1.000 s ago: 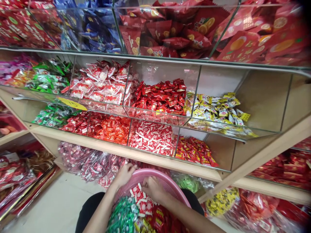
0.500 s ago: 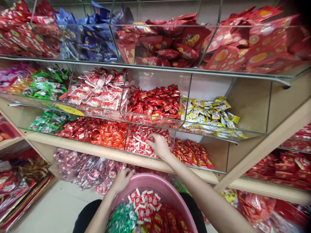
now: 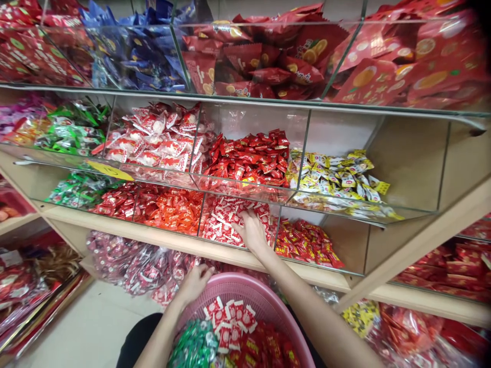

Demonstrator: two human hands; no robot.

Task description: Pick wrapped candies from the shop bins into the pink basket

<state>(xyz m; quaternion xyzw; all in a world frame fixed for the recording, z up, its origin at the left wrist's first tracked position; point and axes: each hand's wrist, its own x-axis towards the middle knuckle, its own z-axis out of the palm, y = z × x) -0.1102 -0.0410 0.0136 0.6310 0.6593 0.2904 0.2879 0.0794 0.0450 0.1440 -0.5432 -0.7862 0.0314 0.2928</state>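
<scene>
My right hand (image 3: pixel 251 232) reaches into a bin of small red-and-white wrapped candies (image 3: pixel 220 217) on the lower shelf. Its fingers are apart and bent, their tips over the candies, with no candy seen in its grasp. At the upper left rim of a pink plastic basket (image 3: pixel 282 306), my left hand (image 3: pixel 195 282) has its fingers curled together; whatever they may hold is hidden. Inside the basket lie several red-and-white candies (image 3: pixel 230 319), green-wrapped candies (image 3: pixel 194 345) and red-wrapped candies (image 3: pixel 268 345).
Orange-red candies (image 3: pixel 176 212) and red-and-yellow candies (image 3: pixel 307 243) fill the neighbouring bins. Clear dividers and a wooden shelf edge (image 3: pixel 153 230) bound the bins. Above are red candies (image 3: pixel 249 161) and yellow-and-white candies (image 3: pixel 341 174). Bagged candies (image 3: pixel 141 271) lie beneath the shelf.
My right hand's fingers have opened wider and lie further into the red-and-white candies. The left hand stays by the basket rim. The view has shifted slightly.
</scene>
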